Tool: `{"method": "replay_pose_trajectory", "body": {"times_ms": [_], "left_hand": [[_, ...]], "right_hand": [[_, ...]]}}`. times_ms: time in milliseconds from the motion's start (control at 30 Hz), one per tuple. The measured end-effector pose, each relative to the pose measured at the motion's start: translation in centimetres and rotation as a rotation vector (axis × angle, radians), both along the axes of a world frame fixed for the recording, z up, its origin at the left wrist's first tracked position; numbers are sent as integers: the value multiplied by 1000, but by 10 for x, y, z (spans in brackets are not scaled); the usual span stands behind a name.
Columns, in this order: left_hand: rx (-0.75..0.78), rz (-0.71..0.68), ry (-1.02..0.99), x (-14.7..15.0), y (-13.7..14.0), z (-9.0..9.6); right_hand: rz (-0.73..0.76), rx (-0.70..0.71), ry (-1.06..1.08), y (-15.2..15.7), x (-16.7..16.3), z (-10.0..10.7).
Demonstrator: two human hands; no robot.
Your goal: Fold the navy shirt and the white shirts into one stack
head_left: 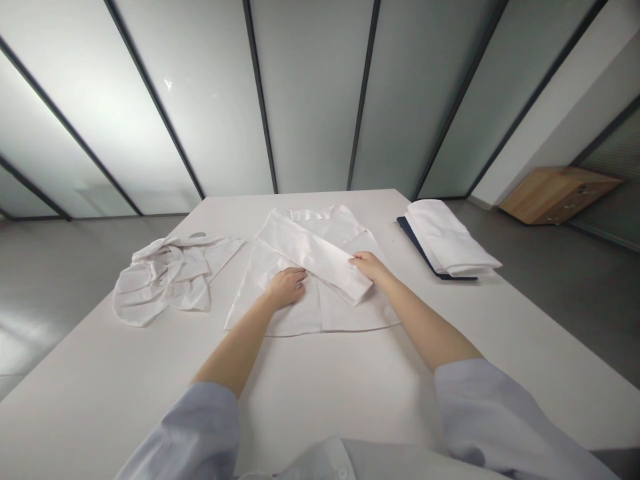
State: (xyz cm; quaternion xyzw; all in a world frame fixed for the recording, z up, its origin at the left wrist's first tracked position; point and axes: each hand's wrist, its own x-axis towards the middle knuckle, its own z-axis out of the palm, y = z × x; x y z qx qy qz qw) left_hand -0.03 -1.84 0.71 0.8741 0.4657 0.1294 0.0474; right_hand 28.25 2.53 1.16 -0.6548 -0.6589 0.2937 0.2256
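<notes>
- Spanning the background, frosted glass panels (310, 100) are standing between dark strips, beyond the far edge of the worktop.
- Grey floor (565, 273) is showing on both sides of the worktop.
- White worktop (325, 393) is carrying the cloth items and is reaching from the person toward the panels.
- Wooden cabinet (555, 193) is standing on the floor at far right, well apart from the worktop.
- White garment (300, 317) is lying flat at mid-worktop, its collar (311, 215) pointing away from the person, its hem facing the person.
- Crumpled white cloth (185, 273) is lying in loose folds left of the garment, near it.
- Folded white cloth (445, 240) is resting at the right, on a dark navy item (421, 244) whose left and near edges are showing.
- Garment's sleeve (325, 260) is crossing the front diagonally, its cuff end pointing near-right.
- Right hand (369, 265): grip is pinching the upper edge of the sleeve near the cuff end.
- Left hand (286, 287): resting on the garment, fingertips touching the sleeve's lower edge; fingers are curling, but cannot tell whether this grip is pinching fabric.
- Small grey object (197, 235) is lying just behind the crumpled cloth, partly hidden.
</notes>
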Motion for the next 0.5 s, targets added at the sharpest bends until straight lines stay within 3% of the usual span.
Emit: {"method": "replay_pose_trajectory", "body": {"times_ms": [67,300,500], "left_hand": [[-17,3,3,-1,3,-3],[-16,46,-66,-1,6,-4],[-43,63,-63,2,-1,8]], "right_hand": [[-35,31,-9,0,2,-1],[-7,152,-368,-10,-6,-6],[-6,303,-414,-15,-8,-9]]}}
